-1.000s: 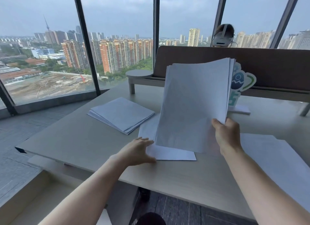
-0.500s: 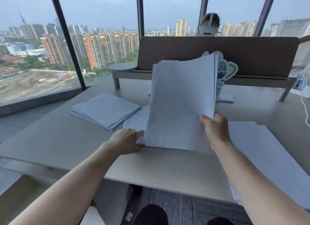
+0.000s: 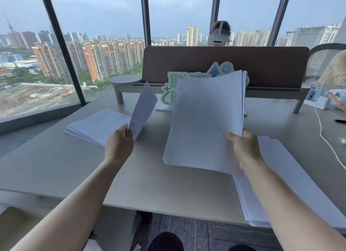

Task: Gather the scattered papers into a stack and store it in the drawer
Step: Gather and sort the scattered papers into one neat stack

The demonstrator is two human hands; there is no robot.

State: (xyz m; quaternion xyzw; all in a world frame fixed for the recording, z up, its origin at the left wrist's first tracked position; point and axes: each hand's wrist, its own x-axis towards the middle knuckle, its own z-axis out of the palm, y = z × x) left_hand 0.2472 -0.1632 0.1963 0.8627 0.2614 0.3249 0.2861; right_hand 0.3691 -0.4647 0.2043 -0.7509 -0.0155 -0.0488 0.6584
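1. The left hand is closed on the lower corner of a single white sheet of paper, holding it tilted up above the pale grey wood-grain desk.
2. The right hand pinches the right edge of a thick bundle of white papers, thumb on the near face, and holds the bundle nearly upright above the middle of the desk, apart from the single sheet.
3. A flat pile of white papers lies on the desk at the left, just behind the left hand.
4. Another flat spread of white papers lies on the desk at the right, partly under the right forearm and reaching the near edge.
5. Behind the raised bundle stands a green, blue and white cut-out sign, in front of a brown desk divider panel.
6. A white cable trails over the desk's far right.
7. No drawer can be made out in this view.
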